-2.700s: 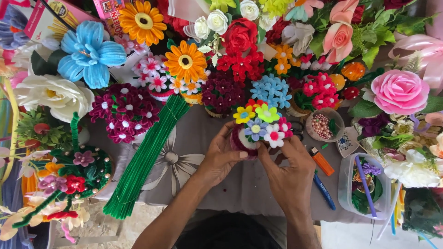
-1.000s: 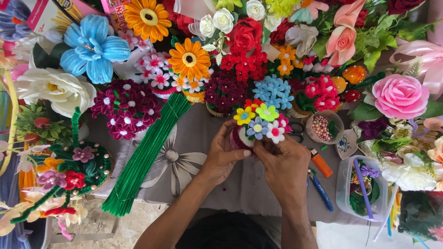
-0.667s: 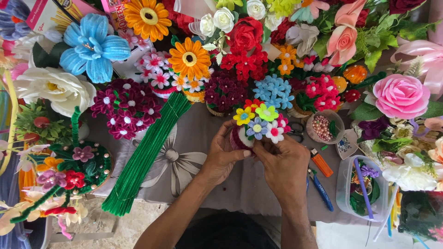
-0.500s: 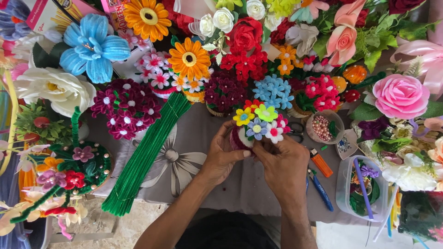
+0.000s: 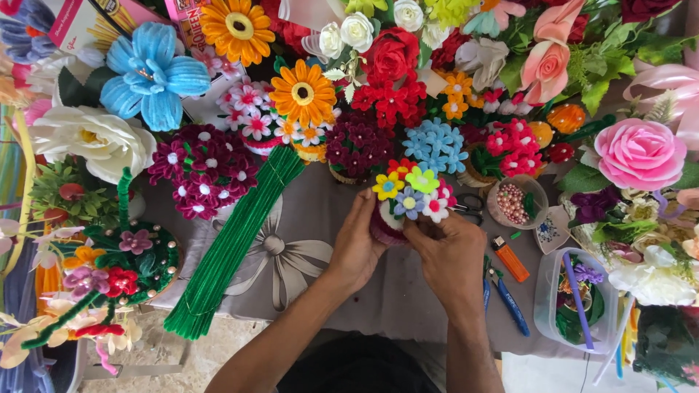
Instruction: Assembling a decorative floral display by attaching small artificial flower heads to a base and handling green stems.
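Observation:
Both of my hands hold a small pot of pipe-cleaner flowers (image 5: 412,193) over the grey tablecloth (image 5: 306,247). The little flowers are yellow, green, blue, red and white. My left hand (image 5: 358,244) cups the pot's left side from below. My right hand (image 5: 450,251) grips its right side, with the fingertips pinching at the stems just under the blooms. The pot's dark pink body is mostly hidden between my palms.
A bundle of green pipe cleaners (image 5: 233,244) lies to the left. Many handmade flowers crowd the table's back and sides, among them a pink rose (image 5: 639,153). An orange lighter (image 5: 512,260), blue-handled pliers (image 5: 510,302), a bead bowl (image 5: 513,202) and a clear box (image 5: 579,302) sit at right.
My hands and the small flower pot stay almost in place; only my right fingers shift slightly at the stems.

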